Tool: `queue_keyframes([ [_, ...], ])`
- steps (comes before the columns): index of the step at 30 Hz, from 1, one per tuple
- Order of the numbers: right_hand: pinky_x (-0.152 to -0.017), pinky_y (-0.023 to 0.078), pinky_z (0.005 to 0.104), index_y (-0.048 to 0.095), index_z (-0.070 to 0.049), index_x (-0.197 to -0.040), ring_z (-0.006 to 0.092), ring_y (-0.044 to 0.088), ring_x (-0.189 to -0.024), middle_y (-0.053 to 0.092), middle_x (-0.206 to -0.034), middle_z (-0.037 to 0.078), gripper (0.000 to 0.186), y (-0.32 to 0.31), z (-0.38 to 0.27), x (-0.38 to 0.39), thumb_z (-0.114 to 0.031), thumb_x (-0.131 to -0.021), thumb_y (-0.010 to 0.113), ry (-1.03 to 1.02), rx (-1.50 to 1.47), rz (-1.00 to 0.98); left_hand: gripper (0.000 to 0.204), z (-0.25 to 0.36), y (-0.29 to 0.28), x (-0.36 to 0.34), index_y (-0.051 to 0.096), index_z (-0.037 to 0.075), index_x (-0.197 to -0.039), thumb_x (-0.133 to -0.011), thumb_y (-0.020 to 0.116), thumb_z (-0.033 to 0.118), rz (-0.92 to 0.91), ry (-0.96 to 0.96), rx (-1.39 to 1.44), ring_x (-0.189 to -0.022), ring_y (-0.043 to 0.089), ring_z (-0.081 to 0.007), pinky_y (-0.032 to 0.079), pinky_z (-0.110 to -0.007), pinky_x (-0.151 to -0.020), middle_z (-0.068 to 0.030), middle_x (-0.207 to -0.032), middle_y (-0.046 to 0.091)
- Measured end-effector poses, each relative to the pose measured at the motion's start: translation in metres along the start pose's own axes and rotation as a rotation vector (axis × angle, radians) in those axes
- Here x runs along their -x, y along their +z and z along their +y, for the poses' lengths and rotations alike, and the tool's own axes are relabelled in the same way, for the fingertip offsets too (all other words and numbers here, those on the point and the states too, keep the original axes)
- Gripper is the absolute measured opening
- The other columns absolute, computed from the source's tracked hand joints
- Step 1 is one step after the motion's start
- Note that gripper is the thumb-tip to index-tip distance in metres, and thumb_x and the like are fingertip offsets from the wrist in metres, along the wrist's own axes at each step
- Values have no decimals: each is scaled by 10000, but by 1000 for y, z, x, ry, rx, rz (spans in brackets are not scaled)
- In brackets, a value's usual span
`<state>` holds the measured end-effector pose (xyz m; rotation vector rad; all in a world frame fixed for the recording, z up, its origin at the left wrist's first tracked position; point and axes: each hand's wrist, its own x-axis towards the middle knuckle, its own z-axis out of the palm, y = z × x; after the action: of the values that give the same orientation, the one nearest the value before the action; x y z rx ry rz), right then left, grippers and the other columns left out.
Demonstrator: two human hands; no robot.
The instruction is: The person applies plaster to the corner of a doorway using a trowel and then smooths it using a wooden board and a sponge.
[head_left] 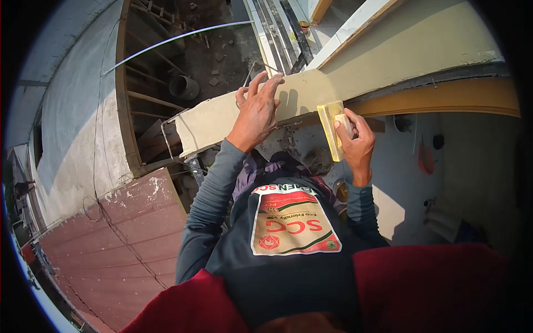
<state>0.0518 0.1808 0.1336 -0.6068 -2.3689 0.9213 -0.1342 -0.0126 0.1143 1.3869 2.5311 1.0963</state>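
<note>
right hand: the person's right hand (358,144), toward 2 o'clock, grips the block handle of a yellow float, fingers wrapped around it.
left hand: the left hand (258,114), at 12 o'clock, is unclenched, its fingers spread and slightly bent, with nothing seen in it; whether its fingertips touch the surface beneath cannot be told.
float: the yellow float (330,132) stands tilted on edge at 2 o'clock, its upper end overlapping the near edge of a cream ledge; contact is unclear.
ledge: the cream ledge (305,94) runs from 10 o'clock past 12, meeting a broad cream surface (422,41) toward 1 o'clock; finger shadows fall across it.
clothing: dark sleeves (208,205) cover both forearms, and a printed dark shirt (239,266) fills 6 o'clock.
left side: a maroon slatted panel (127,222) lies at 8 o'clock, below a grey wall (80,122) at 9 to 10.
beyond: a pale pipe (177,41) arcs at 11 o'clock, above a dark bucket (184,87).
right side: an orange-brown curved beam (444,102) sweeps past 2 o'clock.
</note>
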Motion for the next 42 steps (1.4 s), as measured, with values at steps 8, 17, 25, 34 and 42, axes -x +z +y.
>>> queue_keyframes([
  [8, -833, 511, 442, 660, 38, -1136, 390, 631, -913, 671, -997, 203, 332, 42, -2, -19, -74, -832, 734, -198, 136, 40, 601, 1, -11, 15, 418, 90, -1417, -860, 606, -32, 29, -46, 42, -1416, 379, -333, 254, -505, -1045, -106, -1363, 573],
  [17, -811, 519, 430, 665, 41, -1131, 381, 624, -922, 660, -978, 184, 332, 76, -23, -34, -62, -822, 731, -390, 121, -110, 564, -6, -30, -4, 454, 69, -1386, -851, 586, -51, 113, -84, 55, -1387, 396, -328, 260, -487, -1058, -149, -1362, 542],
  [25, -814, 512, 448, 652, 66, -1100, 402, 622, -914, 654, -970, 222, 275, 80, -7, -55, -42, -849, 679, -398, 228, -107, 535, -11, -66, 10, 370, 77, -1418, -933, 545, -68, 229, -121, 57, -1349, 483, -328, 296, -455, -1134, -156, -1424, 564],
  [34, -787, 497, 468, 631, 76, -1081, 398, 601, -872, 615, -913, 214, 270, 95, -15, -59, -16, -829, 662, -432, 208, -91, 535, -12, -76, 33, 373, 70, -1414, -924, 549, -56, 238, -190, -12, -1358, 511, -342, 308, -476, -1147, -162, -1428, 558],
  [42, -812, 505, 457, 632, 77, -1065, 431, 607, -878, 628, -931, 233, 242, 93, -3, -69, -21, -846, 659, -389, 235, -37, 609, -17, -72, 47, 410, 53, -1423, -857, 585, -87, 209, -261, 41, -1374, 405, -339, 253, -458, -1118, -136, -1424, 535],
])
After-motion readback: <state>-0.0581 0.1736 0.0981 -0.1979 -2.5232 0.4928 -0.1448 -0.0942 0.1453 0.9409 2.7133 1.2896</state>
